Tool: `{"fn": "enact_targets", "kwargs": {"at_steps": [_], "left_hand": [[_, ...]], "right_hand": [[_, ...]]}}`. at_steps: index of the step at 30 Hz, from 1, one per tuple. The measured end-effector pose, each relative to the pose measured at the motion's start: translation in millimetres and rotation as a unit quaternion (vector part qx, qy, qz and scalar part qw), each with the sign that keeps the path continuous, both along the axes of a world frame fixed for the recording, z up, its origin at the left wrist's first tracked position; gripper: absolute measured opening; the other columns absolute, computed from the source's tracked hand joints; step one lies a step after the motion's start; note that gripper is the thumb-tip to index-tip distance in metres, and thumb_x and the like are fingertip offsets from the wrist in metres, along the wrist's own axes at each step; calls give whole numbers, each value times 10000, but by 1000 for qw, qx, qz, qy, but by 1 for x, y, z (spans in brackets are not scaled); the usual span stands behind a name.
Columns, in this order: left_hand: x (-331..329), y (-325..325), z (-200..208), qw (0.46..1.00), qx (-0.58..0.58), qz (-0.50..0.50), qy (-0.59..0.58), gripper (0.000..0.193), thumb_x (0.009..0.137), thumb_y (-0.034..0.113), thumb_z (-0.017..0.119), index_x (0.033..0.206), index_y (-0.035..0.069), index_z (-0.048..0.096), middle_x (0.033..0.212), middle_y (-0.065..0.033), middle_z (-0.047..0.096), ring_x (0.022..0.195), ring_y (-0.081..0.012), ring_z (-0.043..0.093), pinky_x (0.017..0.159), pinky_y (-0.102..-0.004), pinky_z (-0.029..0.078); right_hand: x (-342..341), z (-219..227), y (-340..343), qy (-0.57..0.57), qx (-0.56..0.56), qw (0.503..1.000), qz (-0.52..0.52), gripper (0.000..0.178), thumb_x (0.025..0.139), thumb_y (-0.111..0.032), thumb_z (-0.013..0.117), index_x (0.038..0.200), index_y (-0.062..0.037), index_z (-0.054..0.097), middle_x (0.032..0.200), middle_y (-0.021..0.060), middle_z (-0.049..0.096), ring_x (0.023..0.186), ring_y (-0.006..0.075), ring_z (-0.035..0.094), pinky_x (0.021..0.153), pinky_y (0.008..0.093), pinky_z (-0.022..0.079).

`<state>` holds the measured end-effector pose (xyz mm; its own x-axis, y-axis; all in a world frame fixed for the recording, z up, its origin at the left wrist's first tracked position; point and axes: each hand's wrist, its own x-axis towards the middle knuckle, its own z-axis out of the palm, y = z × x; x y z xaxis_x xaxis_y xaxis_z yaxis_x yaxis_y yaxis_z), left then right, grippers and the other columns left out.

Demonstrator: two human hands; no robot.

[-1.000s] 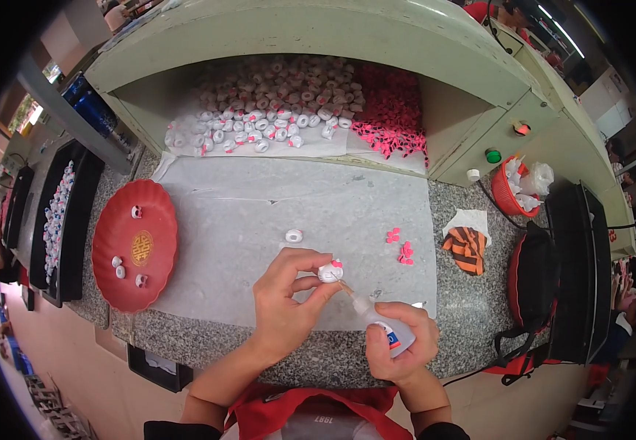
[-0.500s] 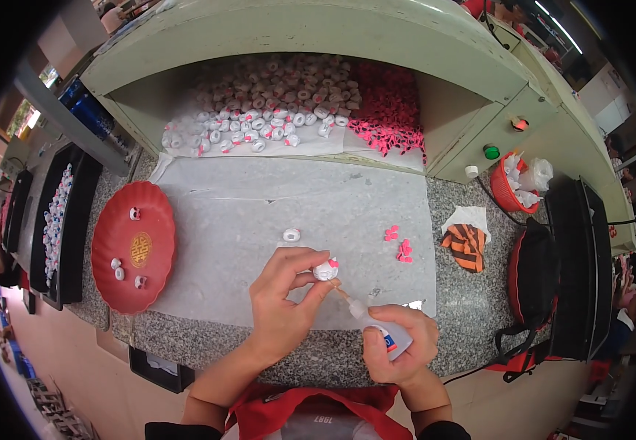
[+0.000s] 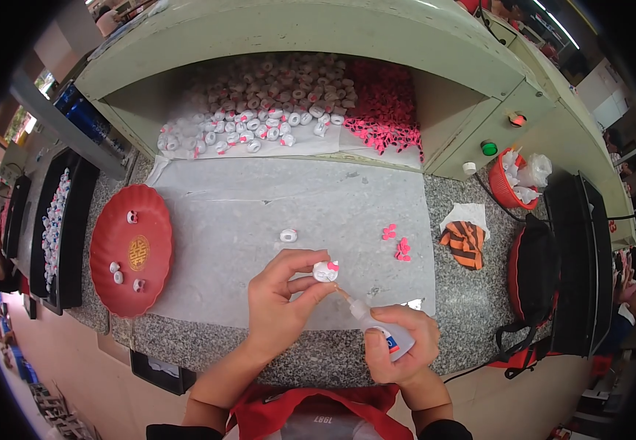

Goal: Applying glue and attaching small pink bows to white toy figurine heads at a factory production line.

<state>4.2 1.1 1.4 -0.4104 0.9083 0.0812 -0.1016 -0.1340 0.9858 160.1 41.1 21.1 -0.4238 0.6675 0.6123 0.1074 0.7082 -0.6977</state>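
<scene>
Between the thumb and fingers of my left hand point(image 3: 283, 297) is a small white figurine head point(image 3: 325, 271) with a pink bow. My right hand point(image 3: 406, 345) is wrapped round a translucent glue bottle point(image 3: 389, 336), tilted so its thin brownish nozzle tip point(image 3: 343, 293) points at the underside of the head, by my left thumb. Whether the tip touches the head I cannot tell. Another white head point(image 3: 289, 235) lies on the white sheet point(image 3: 215, 271) beyond my left hand. Several small pink pieces point(image 3: 402, 249) lie in two clusters to the right.
A red scalloped tray point(image 3: 131, 293) with several white heads stands on the left. Piles of white heads point(image 3: 281, 95) and pink pieces point(image 3: 384, 110) fill the shelf opening at the back. To the right are an orange-and-black striped cloth point(image 3: 465, 246), a red basket point(image 3: 505, 192) and a black-and-red bag point(image 3: 534, 275).
The nozzle tip has drawn very slightly away from the white head, toward the lower right. Both hands keep their grips, and the whole view has shifted a little.
</scene>
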Motion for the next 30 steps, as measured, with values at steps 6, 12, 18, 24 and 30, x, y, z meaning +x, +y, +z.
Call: {"fn": "enact_targets", "kwargs": {"at_steps": [6, 12, 18, 24, 30], "left_hand": [[-2, -1, 1, 997, -15, -29, -77, 340, 705, -135, 587, 1029, -61, 517, 1013, -123, 530, 933, -181, 552, 780, -289, 511], [-2, -1, 2, 996, -10, -18, -84, 350, 691, -138, 599, 1025, -72, 516, 989, -132, 544, 926, -187, 557, 761, -287, 515], [-3, 0, 0, 997, -6, -12, -76, 355, 686, -145, 599, 1024, -70, 519, 998, -126, 536, 937, -186, 552, 771, -281, 513], [-4, -1, -1, 998, -1, -34, -59, 360, 692, -154, 586, 1034, -65, 520, 1009, -124, 520, 961, -193, 541, 762, -287, 522], [-1, 1, -1, 998, 2, -40, -49, 366, 687, -160, 583, 1034, -61, 523, 1005, -119, 522, 948, -186, 545, 760, -274, 518]], "right_hand": [[1, 0, -1, -1, -17, 1000, -21, 250, 614, -8, 632, 854, -1, 562, 713, 102, 625, 548, 204, 614, 504, 271, 488], [3, -2, 0, 0, -27, 999, -30, 239, 619, -11, 630, 848, 3, 563, 710, 103, 623, 550, 204, 614, 504, 269, 487], [2, 1, 1, -7, -15, 1000, -25, 192, 637, -26, 561, 824, 16, 558, 672, 107, 610, 518, 163, 583, 489, 248, 465], [2, 6, 0, -13, -50, 999, -19, 184, 642, -40, 563, 821, 2, 567, 686, 105, 613, 549, 170, 590, 520, 254, 466], [8, 4, 3, 9, -110, 993, -29, 208, 681, -87, 572, 857, 24, 574, 696, 90, 606, 550, 144, 571, 515, 242, 452]]}}
